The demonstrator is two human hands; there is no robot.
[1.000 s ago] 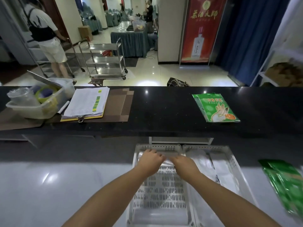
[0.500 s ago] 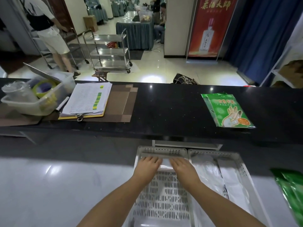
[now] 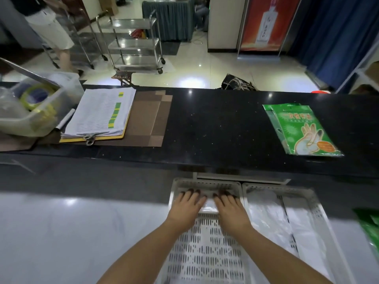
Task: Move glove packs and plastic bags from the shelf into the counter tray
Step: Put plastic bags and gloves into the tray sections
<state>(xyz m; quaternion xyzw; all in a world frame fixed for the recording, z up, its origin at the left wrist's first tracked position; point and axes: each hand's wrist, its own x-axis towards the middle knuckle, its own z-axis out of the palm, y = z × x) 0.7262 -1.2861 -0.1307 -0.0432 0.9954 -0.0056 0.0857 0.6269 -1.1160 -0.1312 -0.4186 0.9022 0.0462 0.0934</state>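
A: Left hand (image 3: 187,208) and right hand (image 3: 230,208) both laid flat, fingers straight, gripping nothing. Only pressing on the clear plastic bag (image 3: 209,203) under and between them, at the far end of the white tray (image 3: 205,184).

B: Looks like settling that bag into place. Best done how?

A: Press evenly with both palms. Smooth outward from the gap between the hands, then nudge the bag square against the wall just beyond the fingertips. Thin film, probably slippery, likely to spring back up if bunched.

B: And the release?

A: Lift slowly, straight up, to avoid dragging clingy film along.

B: Anything left to fetch?

A: Green glove pack (image 3: 303,130) up on the black ledge (image 3: 215,124), ahead and to the right of the right hand, well apart. Another green pack (image 3: 369,224) farther right, blurred. More bags (image 3: 266,218) already lying in the second tray (image 3: 279,188), just right of the right hand.
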